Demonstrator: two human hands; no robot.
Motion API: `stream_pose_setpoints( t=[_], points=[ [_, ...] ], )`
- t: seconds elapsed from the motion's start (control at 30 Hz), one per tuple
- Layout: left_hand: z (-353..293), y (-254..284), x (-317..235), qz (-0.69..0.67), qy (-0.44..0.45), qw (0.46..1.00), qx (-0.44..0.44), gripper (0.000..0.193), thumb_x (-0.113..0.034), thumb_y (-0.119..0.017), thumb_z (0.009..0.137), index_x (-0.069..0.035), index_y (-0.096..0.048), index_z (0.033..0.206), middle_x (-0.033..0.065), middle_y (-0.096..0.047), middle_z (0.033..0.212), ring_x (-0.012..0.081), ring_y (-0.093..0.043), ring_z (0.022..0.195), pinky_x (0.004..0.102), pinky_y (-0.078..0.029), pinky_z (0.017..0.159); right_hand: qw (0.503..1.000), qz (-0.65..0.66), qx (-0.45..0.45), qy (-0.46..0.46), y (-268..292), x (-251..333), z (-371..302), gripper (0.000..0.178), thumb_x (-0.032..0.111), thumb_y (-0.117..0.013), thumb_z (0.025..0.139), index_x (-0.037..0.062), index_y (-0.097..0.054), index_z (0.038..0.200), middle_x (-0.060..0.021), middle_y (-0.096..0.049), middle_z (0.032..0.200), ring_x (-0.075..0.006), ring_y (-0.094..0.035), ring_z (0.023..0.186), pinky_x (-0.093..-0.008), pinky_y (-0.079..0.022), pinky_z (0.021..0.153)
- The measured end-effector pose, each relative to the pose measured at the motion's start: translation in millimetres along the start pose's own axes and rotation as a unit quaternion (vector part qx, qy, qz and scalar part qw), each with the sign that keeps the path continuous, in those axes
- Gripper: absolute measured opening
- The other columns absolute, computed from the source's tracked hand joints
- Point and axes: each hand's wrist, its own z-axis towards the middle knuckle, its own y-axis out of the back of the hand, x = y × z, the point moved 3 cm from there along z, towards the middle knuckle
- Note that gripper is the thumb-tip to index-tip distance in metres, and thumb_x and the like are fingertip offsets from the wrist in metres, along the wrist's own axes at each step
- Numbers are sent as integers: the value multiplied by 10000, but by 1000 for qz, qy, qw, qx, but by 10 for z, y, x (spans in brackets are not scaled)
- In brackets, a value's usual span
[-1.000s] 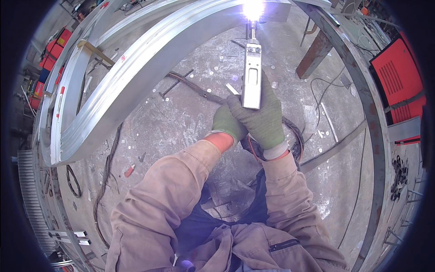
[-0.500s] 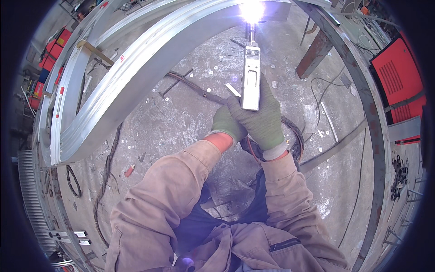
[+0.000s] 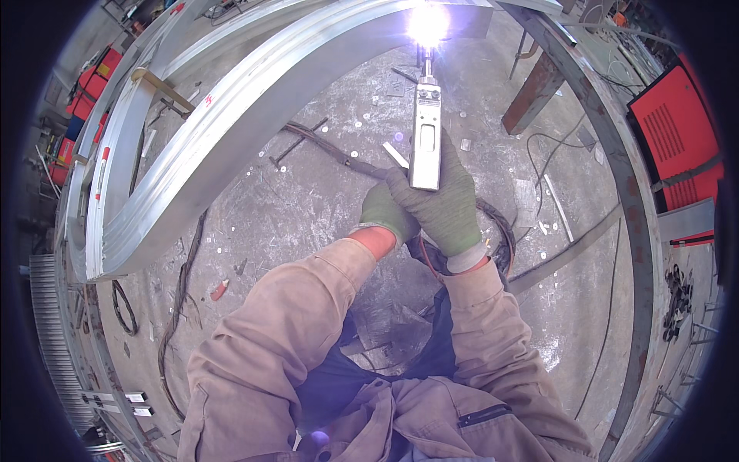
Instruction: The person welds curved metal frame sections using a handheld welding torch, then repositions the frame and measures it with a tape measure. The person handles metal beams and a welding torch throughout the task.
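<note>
Both my hands wear green gloves and meet on a silver, box-shaped welding gun (image 3: 426, 146) with a narrow nozzle pointing away from me. My right hand (image 3: 449, 208) is wrapped round its rear part. Pressed against it from the left is my left hand (image 3: 385, 212), curled in under the gun; its fingertips are hidden. At the nozzle a white-violet glare (image 3: 428, 29) burns against the far part of a long silver metal beam (image 3: 254, 115). The glare hides the spot where nozzle and beam meet.
A steel frame rail (image 3: 637, 254) runs down the right side, with a rusty steel post (image 3: 531, 94) beside it. Red machine cabinets (image 3: 673, 127) stand beyond. Dark cables (image 3: 183, 289) and a red-handled tool (image 3: 221, 290) lie on the scrap-strewn floor (image 3: 269, 223).
The welding gun and its glare have shifted very slightly toward me. My hands keep the same grip, and the beam stays in place.
</note>
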Motion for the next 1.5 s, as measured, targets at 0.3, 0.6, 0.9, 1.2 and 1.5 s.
stream_pose_setpoints(
  t=[0.3,0.6,0.9,1.2,1.5],
  points=[
    [10,-96,48,6,-7,1000,-3,351,-323,-831,1008,-152,-865,1313,201,-896,1230,447,-860,1169,552,-698,991,1000,-9,-8,-2,-5,-53,-16,992,317,-1019,966,-26,-547,1767,-242,-849,1409,-291,-855,1274,-439,-686,1072],
    [-2,-51,-117,6,9,996,85,350,-319,-816,1025,-141,-869,1322,215,-891,1267,447,-855,1181,557,-689,992,997,19,6,-79,41,-248,-12,927,348,-995,988,-6,-588,1743,-208,-857,1399,-260,-841,1250,-424,-669,1076],
    [-328,-242,-138,37,-49,990,130,445,-334,-877,979,-129,-832,1372,231,-883,1249,479,-835,1210,563,-671,1026,991,1,4,-130,150,-231,-390,1070,342,-997,950,26,-490,1838,-208,-837,1453,-267,-837,1275,-432,-662,1098],
    [-127,-138,9,-92,-105,981,-133,453,-367,-851,1007,-101,-792,1368,246,-869,1245,495,-823,1200,551,-662,1023,1000,-8,9,8,127,199,-141,1154,270,-1011,900,-49,-428,1843,-218,-849,1347,-274,-874,1157,-430,-706,1021],
    [-38,48,-8,-48,-142,972,-179,376,-318,-814,1036,-96,-782,1338,234,-864,1234,497,-823,1158,557,-663,996,999,-17,-3,50,66,259,-16,1050,239,-1006,935,-31,-490,1809,-140,-853,1238,-228,-842,1087,-403,-689,991]
  ],
)
